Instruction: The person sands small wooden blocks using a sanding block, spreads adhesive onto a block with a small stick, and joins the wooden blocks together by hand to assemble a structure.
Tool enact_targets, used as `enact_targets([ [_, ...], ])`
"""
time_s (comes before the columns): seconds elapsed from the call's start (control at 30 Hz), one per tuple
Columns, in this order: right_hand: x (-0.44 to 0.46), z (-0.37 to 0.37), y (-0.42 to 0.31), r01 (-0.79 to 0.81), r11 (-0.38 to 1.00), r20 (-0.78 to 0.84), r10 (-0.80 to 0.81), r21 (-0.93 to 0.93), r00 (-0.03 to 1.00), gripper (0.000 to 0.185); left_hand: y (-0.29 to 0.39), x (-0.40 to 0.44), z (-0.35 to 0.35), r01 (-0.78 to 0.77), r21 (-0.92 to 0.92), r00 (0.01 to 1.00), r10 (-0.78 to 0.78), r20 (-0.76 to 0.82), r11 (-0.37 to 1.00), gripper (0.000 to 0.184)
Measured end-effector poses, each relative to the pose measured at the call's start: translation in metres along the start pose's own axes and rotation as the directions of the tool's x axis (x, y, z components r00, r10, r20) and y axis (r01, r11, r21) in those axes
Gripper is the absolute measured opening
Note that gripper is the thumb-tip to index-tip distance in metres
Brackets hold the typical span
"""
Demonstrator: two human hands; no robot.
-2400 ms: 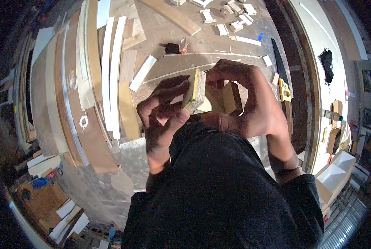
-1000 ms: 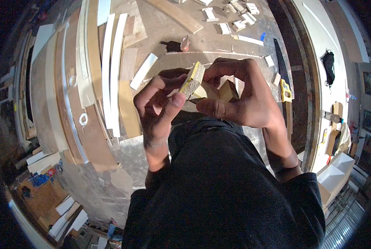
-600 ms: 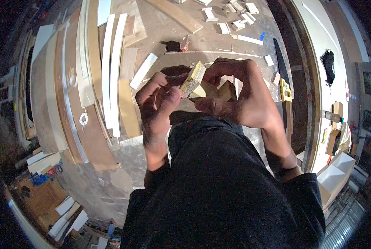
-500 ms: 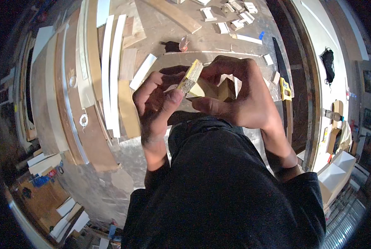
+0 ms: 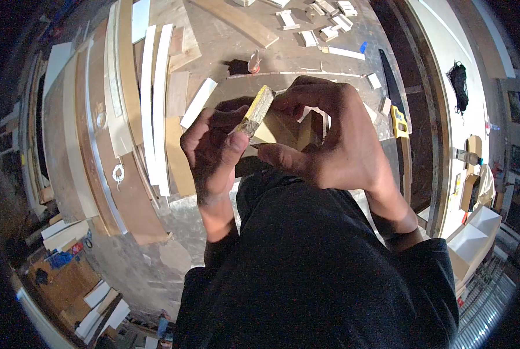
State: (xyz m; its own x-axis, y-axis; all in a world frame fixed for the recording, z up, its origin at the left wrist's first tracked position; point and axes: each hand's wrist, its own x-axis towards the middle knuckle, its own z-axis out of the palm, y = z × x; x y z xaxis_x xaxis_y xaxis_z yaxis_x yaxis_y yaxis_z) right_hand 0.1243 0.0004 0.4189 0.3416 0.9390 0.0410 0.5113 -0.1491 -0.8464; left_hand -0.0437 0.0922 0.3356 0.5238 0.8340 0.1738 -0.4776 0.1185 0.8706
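Just above my lap, my left hand [image 5: 213,148] pinches a small block [image 5: 258,110] with a yellow edge and a rough, grainy face. The block tilts up to the right, its lower end between thumb and fingers. To its right, my right hand [image 5: 344,136] curls around a tan wooden piece [image 5: 282,132] with angled sides, thumb along the near side and fingers over the far side. Much of this piece is hidden by my hands and in shadow. The block lies in front of its left part; whether the two touch I cannot tell.
Long boards and white strips [image 5: 149,110] lie on the left. Several small white pieces [image 5: 309,38] sit at the far side, near a long plank [image 5: 236,22]. A yellow-handled tool [image 5: 398,121] lies right, beside a dark gap. Black cord [image 5: 459,87] rests on a white panel.
The block and my left hand have shifted slightly left. My right hand has also moved a little left and down, showing more of the tan wooden piece between the hands.
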Motion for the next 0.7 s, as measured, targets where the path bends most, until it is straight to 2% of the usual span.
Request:
enact_targets([
  [0.1, 0.002, 0.002, 0.003, 0.007, 1.000, 0.011, -0.007, 0.015, 1.000, 0.050, -0.002, 0.001, -0.004, 0.011, 0.021, 1.000, -0.012, 0.021, 1.000, 0.050],
  [0.23, 0.004, -0.002, 0.001, 0.028, 0.999, 0.022, -0.027, -0.033, 0.999, 0.052, 0.003, 0.003, 0.001, 0.006, 0.051, 1.000, -0.007, 0.021, 0.999, 0.040],
  [0.3, 0.007, -0.005, -0.004, -0.098, 0.994, 0.132, 0.102, -0.037, 0.986, 0.051, 0.007, 0.003, 0.008, 0.002, 0.079, 0.999, -0.005, 0.032, 0.997, 0.036],
  [0.33, 0.006, -0.005, -0.003, -0.098, 0.994, 0.133, 0.103, -0.037, 0.986, 0.051, 0.007, 0.002, 0.012, -0.027, 0.087, 1.000, 0.026, 0.009, 0.996, 0.033],
  [0.4, 0.003, -0.003, 0.001, -0.010, 1.000, 0.048, 0.010, 0.002, 0.999, 0.057, 0.008, 0.003, 0.014, -0.056, 0.096, 0.998, 0.057, -0.015, 0.994, 0.031],
  [0.43, 0.003, -0.001, 0.001, -0.010, 1.000, 0.049, 0.009, 0.002, 0.999, 0.057, 0.008, 0.005, 0.013, -0.022, 0.106, 1.000, 0.021, 0.011, 0.994, 0.031],
  [0.53, 0.002, 0.003, 0.003, 0.016, 0.996, -0.086, -0.008, 0.092, 0.996, 0.038, 0.010, 0.008, 0.012, 0.034, 0.124, 0.999, -0.039, 0.038, 0.992, 0.029],
  [0.6, 0.000, 0.006, 0.009, 0.037, 0.999, -0.164, -0.030, 0.040, 0.986, 0.039, 0.010, 0.007, 0.015, 0.056, 0.133, 0.997, -0.061, 0.037, 0.990, 0.028],
  [0.63, -0.001, 0.007, 0.008, 0.037, 0.999, -0.161, -0.031, 0.039, 0.986, 0.039, 0.008, 0.004, 0.020, 0.006, 0.103, 1.000, -0.008, 0.022, 0.995, 0.025],
  [0.7, -0.003, 0.009, 0.007, -0.107, 0.967, -0.122, 0.138, 0.230, 0.983, 0.044, 0.007, 0.002, 0.023, -0.046, 0.075, 0.999, 0.046, 0.003, 0.996, 0.023],
])
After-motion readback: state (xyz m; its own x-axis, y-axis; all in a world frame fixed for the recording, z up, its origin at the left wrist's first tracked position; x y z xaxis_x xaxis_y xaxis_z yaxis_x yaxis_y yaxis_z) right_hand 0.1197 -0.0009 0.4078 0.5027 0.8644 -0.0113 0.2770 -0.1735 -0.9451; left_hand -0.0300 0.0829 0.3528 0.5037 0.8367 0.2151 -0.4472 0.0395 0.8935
